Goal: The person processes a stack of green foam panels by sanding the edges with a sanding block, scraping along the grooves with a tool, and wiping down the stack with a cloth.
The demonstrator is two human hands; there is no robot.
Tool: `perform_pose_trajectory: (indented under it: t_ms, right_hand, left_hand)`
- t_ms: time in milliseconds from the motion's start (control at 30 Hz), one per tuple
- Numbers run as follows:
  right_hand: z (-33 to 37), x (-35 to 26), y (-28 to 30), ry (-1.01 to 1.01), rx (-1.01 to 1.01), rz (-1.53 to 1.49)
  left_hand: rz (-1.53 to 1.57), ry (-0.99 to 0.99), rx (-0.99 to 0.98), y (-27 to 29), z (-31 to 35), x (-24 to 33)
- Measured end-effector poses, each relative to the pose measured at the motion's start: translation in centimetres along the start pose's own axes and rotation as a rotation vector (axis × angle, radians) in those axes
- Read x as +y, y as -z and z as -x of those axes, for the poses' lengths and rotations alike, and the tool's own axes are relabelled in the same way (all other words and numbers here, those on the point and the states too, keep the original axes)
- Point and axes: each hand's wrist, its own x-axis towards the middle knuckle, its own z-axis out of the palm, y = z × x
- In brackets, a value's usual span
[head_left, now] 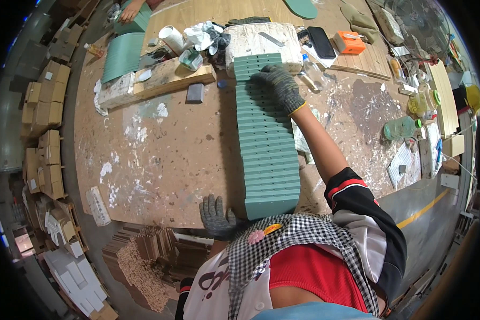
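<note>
A long row of overlapping green boards [269, 154] with small dark holes runs across the table from my body to a white, paint-crusted block [234, 45]. My right hand [282, 88], in a dark knitted glove with a yellow cuff, lies over the far part of this row. Its fingers point left across the boards, partly bent, with the tips hard to make out. At the near table edge, left of the row's close end, my left hand [217, 216] wears a similar glove. Its fingers are apart and nothing is in them.
More green boards [124, 56] stand at the far left, with another person's hand [130, 12] near them. A phone [321, 42], an orange box [349, 42] and a fan [421, 26] are at the far right. Bottles [401, 128] stand right; cardboard strips [144, 261] are stacked below the near edge.
</note>
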Motion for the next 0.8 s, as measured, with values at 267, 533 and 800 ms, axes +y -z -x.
perform_pose_trajectory:
  t_ms: [267, 533, 800]
  right_hand:
    - [-0.6, -0.1, 1.8, 0.052, -0.018, 0.124]
    - [-0.7, 1.1, 1.4, -0.047, 0.189, 0.061]
    - [2.5, 0.2, 1.5, 0.042, 0.024, 0.105]
  left_hand:
    - [-0.003, -0.003, -0.008, 0.3, -0.1, 0.5]
    - [0.002, 0.003, -0.038, 0.1, 0.1, 0.1]
    - [-0.006, 0.01, -0.1, 0.6, -0.3, 0.2]
